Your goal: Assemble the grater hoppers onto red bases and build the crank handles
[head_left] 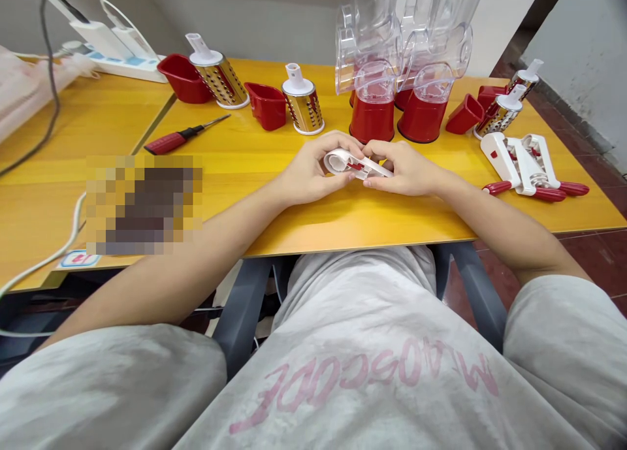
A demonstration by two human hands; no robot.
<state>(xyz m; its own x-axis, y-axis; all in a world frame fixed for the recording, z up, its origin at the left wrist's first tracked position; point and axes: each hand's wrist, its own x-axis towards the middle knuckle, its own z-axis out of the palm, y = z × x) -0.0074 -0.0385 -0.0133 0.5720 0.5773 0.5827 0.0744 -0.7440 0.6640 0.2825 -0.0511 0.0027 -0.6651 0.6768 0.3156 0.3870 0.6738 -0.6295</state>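
Note:
A white plastic crank arm (339, 160) with a small red piece in its hollow side is held level above the table's front part. My left hand (313, 169) grips its round, wide end between thumb and fingers. At the narrower end, my right hand (410, 169) pinches it with thumb and fingertips. Both hands are closed on this same part, and the fingers cover some of it. Over to the right lie similar white cranks (526, 166) with red grips. Beyond my hands stand red grater bases (371, 118) with clear plastic housings (367, 38) on top.
A screwdriver (171, 140) lies left of my hands. Behind it are red pushers (267, 106) and metal grater drums (302, 107); more drums (504, 113) stand at the right. A power strip (125, 64), cables and a blurred-out dark object (149, 205) occupy the left side.

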